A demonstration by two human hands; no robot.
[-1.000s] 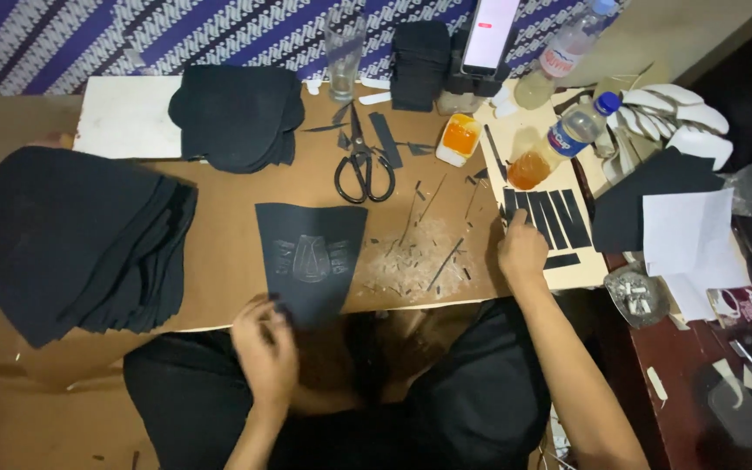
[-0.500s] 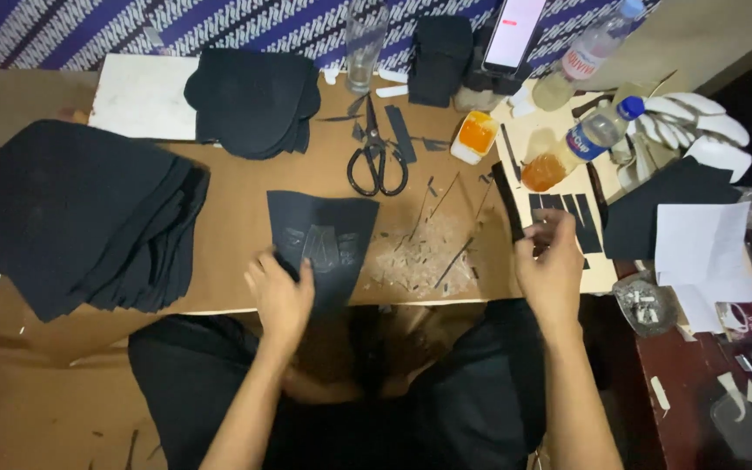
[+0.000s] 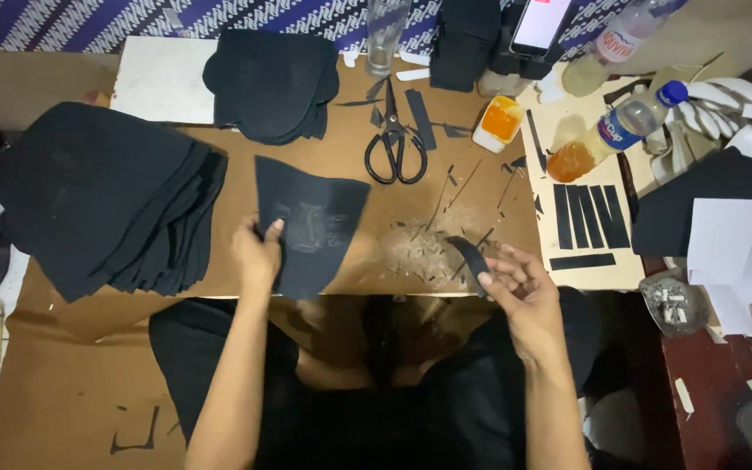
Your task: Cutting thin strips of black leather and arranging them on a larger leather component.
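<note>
My left hand grips the lower left edge of a dark cut fabric piece with pale markings, which lies flat on the brown work board. My right hand holds one narrow black strip above the board's near edge, beside a patch of pale glue residue and scraps. Several more black strips lie in a row on a pale board to the right.
Black scissors lie beyond the fabric piece. A large stack of dark fabric fills the left, a smaller pile the back. An orange glue tub, bottles, a glass and a phone crowd the back right.
My right hand came back from the row of strips toward me, now holding one black strip. My left hand moved up onto the fabric piece's edge.
</note>
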